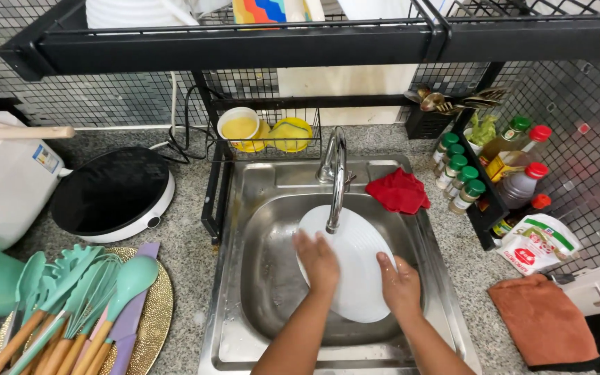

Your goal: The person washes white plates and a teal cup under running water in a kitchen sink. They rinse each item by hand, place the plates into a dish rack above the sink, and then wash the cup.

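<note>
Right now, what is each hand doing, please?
Left hand: open, flat on the white plate.
Right hand: grips the plate's edge.

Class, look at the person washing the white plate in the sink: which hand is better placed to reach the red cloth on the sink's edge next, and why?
Probably the right hand: it rests on the white plate's right edge, on the same side as the red cloth. The left hand would have to cross the faucet.

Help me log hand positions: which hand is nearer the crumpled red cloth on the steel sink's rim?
Right. The right hand grips the white oval plate's lower right edge, below the crumpled red cloth; the left hand lies farther left.
</note>
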